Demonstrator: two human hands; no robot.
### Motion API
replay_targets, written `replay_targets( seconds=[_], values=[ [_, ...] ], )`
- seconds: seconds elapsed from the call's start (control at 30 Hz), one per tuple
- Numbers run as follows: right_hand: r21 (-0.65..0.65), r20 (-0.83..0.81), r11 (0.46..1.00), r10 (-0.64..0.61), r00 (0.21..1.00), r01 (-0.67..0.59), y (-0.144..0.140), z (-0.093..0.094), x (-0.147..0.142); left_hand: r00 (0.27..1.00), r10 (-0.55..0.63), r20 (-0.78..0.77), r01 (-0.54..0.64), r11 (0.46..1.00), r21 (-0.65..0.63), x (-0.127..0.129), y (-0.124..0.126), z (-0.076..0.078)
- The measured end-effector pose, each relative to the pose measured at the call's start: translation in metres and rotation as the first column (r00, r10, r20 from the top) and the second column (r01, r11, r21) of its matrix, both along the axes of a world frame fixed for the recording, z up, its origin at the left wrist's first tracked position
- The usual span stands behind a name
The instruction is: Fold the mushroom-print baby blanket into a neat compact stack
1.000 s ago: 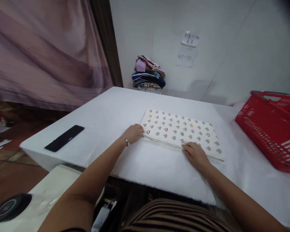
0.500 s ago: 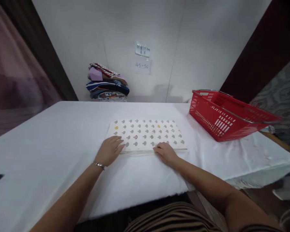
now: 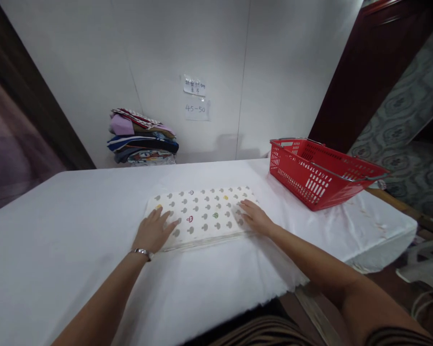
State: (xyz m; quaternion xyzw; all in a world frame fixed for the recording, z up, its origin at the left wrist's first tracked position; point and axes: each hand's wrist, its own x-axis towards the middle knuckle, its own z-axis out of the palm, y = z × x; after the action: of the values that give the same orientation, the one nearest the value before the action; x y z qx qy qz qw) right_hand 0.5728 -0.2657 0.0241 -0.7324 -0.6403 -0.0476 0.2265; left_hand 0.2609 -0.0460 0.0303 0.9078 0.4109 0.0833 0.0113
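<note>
A folded white cloth (image 3: 202, 211) printed with grey, red, green and yellow mushroom shapes lies flat in front of me, its layered edge facing my body. On its left end rests my left hand (image 3: 153, 230), palm down with the fingers spread; a silver band circles that wrist. My right hand (image 3: 256, 218) touches the right end, fingers stretched over the top layer. Neither hand grips anything.
The cloth lies on a table with a white cover (image 3: 94, 226). A red plastic basket (image 3: 303, 178) with metal handles stands at the right. Folded fabrics (image 3: 142, 137) are stacked by the back wall, below two paper notes (image 3: 197, 108).
My right hand has slid from the cloth's near edge to its right end. My left hand has spread further onto the left end. The camera view has turned slightly right.
</note>
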Motion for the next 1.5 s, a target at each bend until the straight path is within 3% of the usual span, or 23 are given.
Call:
replay_targets(
  seconds=[0.13,0.23,0.4,0.6,0.7,0.9,1.13,1.2,1.3,1.4,1.5],
  values=[
    [-0.264,0.010,0.953,-0.149,0.989,0.147,0.027,-0.003,0.025,0.984,0.111,-0.140,-0.118,0.992,-0.046,0.005,0.008,-0.008],
    [-0.367,0.008,0.908,-0.214,0.977,0.202,0.030,-0.014,0.033,0.978,0.117,-0.170,-0.132,0.988,-0.082,-0.003,0.013,-0.020],
    [-0.385,0.001,0.903,-0.205,0.979,0.190,0.029,-0.018,0.037,0.971,0.108,-0.214,-0.141,0.979,-0.145,-0.002,0.025,-0.018],
    [-0.382,0.015,0.893,-0.251,0.968,0.238,0.077,-0.003,0.057,0.972,0.118,-0.201,-0.134,0.989,-0.068,0.049,0.059,0.009],
    [-0.421,0.014,0.861,-0.309,0.951,0.286,0.095,-0.010,0.069,0.968,0.150,-0.199,-0.168,0.983,-0.074,0.065,0.081,0.005],
    [-0.413,-0.008,0.862,-0.327,0.945,0.295,0.094,-0.028,0.078,0.966,0.173,-0.194,-0.196,0.975,-0.105,0.056,0.098,-0.019],
    [-0.453,0.048,0.829,-0.344,0.938,0.327,0.099,-0.017,0.074,0.955,0.180,-0.236,-0.220,0.963,-0.157,0.062,0.096,-0.009],
    [-0.439,0.063,0.845,-0.310,0.949,0.305,0.112,-0.010,0.062,0.963,0.162,-0.216,-0.193,0.972,-0.132,0.072,0.094,-0.003],
    [-0.412,0.040,0.900,-0.139,0.989,0.143,0.140,0.000,0.032,0.981,0.045,-0.188,-0.059,0.996,-0.073,0.094,0.089,-0.001],
    [-0.392,-0.009,0.920,0.030,0.999,-0.031,0.167,-0.001,0.001,0.979,-0.062,-0.196,0.047,0.996,-0.080,0.109,0.085,-0.009],
    [-0.398,-0.037,0.914,0.077,0.996,-0.085,0.181,-0.011,-0.013,0.980,-0.086,-0.181,0.066,0.991,-0.112,0.112,0.086,-0.022]
  ],
)
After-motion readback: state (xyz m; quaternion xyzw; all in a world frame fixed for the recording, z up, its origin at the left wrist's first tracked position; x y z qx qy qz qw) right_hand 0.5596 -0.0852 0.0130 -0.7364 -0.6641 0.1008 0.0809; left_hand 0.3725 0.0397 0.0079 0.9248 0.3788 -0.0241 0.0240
